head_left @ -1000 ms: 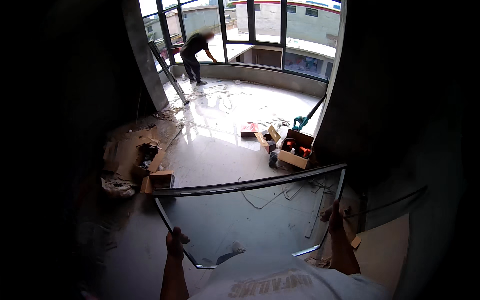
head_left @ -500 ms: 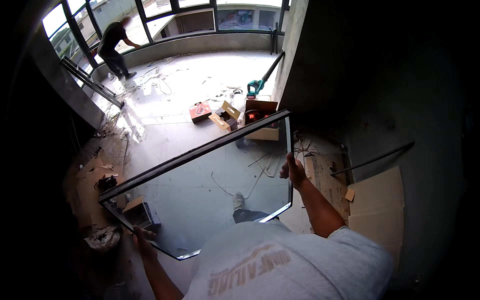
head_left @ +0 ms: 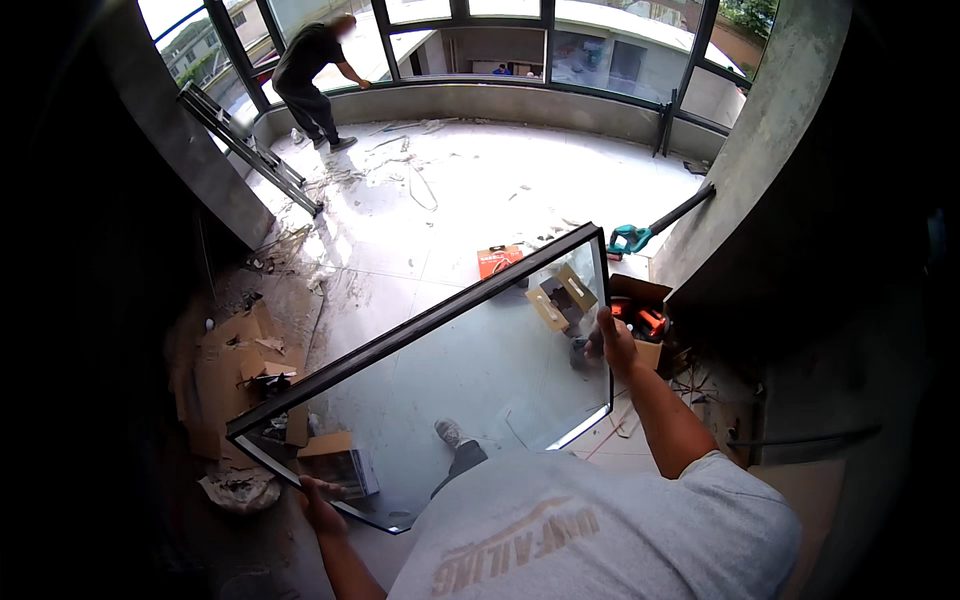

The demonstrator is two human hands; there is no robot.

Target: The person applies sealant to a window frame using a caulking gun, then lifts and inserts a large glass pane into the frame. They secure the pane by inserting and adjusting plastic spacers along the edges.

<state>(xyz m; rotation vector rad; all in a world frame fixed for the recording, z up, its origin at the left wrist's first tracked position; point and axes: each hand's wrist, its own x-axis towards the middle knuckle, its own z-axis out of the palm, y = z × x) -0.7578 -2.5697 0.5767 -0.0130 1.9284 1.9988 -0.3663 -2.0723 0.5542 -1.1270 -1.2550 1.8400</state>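
Note:
A dark-framed glass window pane (head_left: 450, 375) is held tilted in front of my body, its right end higher than its left. My left hand (head_left: 322, 500) grips the frame at the lower left edge. On the right edge, my right hand (head_left: 615, 342) is closed round the frame. Through the glass show the floor, my shoe (head_left: 450, 432) and an open cardboard box (head_left: 562, 298). Some of my fingers sit behind the pane.
Past the pane are a red box (head_left: 498, 261), a teal blower (head_left: 630, 240) and a box with orange tools (head_left: 645, 318). A ladder (head_left: 250, 150) leans at the left. Another person (head_left: 310, 75) bends at the windows (head_left: 470, 50). Cardboard scraps (head_left: 235, 350) litter the left floor.
My view has shifted toward the right, so the windows and boxes show differently. The pane stays in both hands. The other person remains bent at the window.

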